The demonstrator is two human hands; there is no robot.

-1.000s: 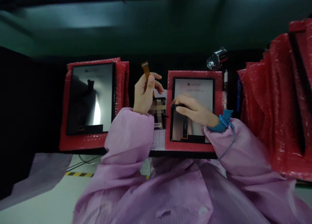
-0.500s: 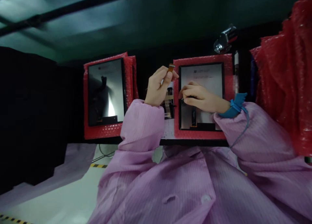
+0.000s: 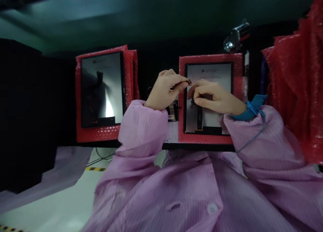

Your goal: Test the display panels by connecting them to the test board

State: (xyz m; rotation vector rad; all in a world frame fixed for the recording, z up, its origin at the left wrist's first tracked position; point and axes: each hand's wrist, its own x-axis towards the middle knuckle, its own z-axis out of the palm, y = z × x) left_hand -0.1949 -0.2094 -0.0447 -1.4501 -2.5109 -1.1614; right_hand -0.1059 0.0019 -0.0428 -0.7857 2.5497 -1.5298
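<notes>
My left hand (image 3: pixel 165 89) pinches a small brown flex cable (image 3: pixel 188 81) between thumb and fingertips, just over the left edge of the right-hand display panel (image 3: pixel 214 119). That panel lies face down on a red bubble-wrap sleeve (image 3: pixel 237 84), a black strip along its lower edge. Above it my right hand (image 3: pixel 217 97) has its fingers curled and thumb drawn in, close to the flex cable. A small dark piece shows below the right fingertips; whether they grip it is hidden. A blue wrist strap (image 3: pixel 248 111) circles the right wrist.
Another display panel (image 3: pixel 103 90) rests on stacked red sleeves (image 3: pixel 131 77) at left. Between the panels lie a dark part with a label (image 3: pixel 172 112) and a printed sheet (image 3: pixel 172 131). A shiny metal object (image 3: pixel 236 37), a pen (image 3: pixel 246 70) and piled red bubble wrap (image 3: pixel 297 90) are at right.
My left hand has moved right and slightly down with the flex cable, now tilted beside my right fingers. My right hand has shifted slightly right, and its fingers have curled. The view has also shifted.
</notes>
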